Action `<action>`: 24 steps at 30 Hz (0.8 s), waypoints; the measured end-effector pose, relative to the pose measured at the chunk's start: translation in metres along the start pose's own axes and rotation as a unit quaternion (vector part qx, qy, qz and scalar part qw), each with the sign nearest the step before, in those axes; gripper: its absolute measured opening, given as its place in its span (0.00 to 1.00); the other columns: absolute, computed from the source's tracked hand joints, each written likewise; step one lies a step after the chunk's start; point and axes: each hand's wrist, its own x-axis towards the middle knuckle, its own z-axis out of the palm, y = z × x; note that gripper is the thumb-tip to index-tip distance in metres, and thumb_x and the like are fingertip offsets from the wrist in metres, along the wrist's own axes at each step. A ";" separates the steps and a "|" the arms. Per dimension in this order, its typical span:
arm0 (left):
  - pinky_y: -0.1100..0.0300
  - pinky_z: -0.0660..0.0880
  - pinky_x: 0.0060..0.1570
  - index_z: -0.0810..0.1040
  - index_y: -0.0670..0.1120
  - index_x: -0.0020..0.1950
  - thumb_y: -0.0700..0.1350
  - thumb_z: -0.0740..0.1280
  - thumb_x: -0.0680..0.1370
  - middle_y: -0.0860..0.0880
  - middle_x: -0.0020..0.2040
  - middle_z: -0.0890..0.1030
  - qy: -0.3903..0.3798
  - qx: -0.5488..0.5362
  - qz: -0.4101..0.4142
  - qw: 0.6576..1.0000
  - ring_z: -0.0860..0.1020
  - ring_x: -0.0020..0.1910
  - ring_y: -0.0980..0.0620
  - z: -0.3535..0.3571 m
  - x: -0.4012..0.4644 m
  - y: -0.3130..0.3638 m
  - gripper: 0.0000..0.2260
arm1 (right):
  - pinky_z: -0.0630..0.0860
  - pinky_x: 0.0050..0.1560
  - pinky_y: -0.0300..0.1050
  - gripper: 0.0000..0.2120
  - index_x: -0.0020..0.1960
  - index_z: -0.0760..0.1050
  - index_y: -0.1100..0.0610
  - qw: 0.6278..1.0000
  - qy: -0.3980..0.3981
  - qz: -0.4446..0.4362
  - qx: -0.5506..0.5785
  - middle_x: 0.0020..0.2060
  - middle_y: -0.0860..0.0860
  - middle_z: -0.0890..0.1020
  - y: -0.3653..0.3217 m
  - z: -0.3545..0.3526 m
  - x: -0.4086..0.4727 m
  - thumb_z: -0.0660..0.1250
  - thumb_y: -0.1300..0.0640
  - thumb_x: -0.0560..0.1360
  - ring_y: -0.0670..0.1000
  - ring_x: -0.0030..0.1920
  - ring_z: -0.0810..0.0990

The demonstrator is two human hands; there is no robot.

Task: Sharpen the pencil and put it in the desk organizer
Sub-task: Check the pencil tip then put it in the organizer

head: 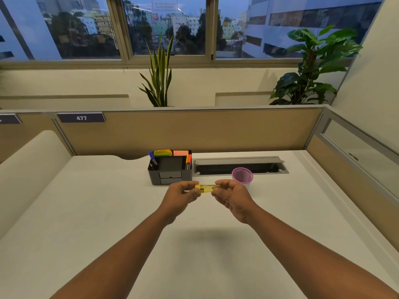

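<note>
A small yellow see-through sharpener [204, 189] is held in the air above the white desk [108, 212], just in front of the black desk organizer [154, 176]. My left hand [180, 196] pinches its left end. My right hand [232, 196] pinches a thin pencil [214, 186] whose end goes into the sharpener from the right; most of the pencil is hidden by my fingers. The organizer holds markers and coloured sticky notes and has small drawers in front.
A pink mesh cup [242, 176] stands right of the organizer, just behind my right hand. Behind it lies an open grey cable tray [239, 162]. A beige partition [194, 130] closes the desk at the back and right, and a white divider [32, 169] at the left.
</note>
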 end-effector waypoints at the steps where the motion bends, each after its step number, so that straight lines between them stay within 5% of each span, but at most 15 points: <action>1: 0.50 0.81 0.61 0.82 0.43 0.62 0.39 0.70 0.79 0.42 0.56 0.85 -0.002 -0.008 -0.001 1.000 0.84 0.55 0.45 -0.003 0.000 0.002 0.12 | 0.83 0.56 0.51 0.11 0.57 0.81 0.61 1.000 -0.004 0.001 -0.001 0.52 0.59 0.86 -0.001 0.000 -0.001 0.71 0.69 0.76 0.60 0.52 0.87; 24: 0.56 0.82 0.56 0.83 0.40 0.59 0.36 0.70 0.78 0.45 0.49 0.85 0.023 -0.014 0.014 1.000 0.84 0.53 0.43 -0.011 -0.008 0.017 0.11 | 0.83 0.48 0.44 0.05 0.51 0.82 0.56 0.985 -0.015 -0.057 -0.162 0.46 0.56 0.86 -0.015 0.011 -0.005 0.70 0.64 0.78 0.55 0.47 0.86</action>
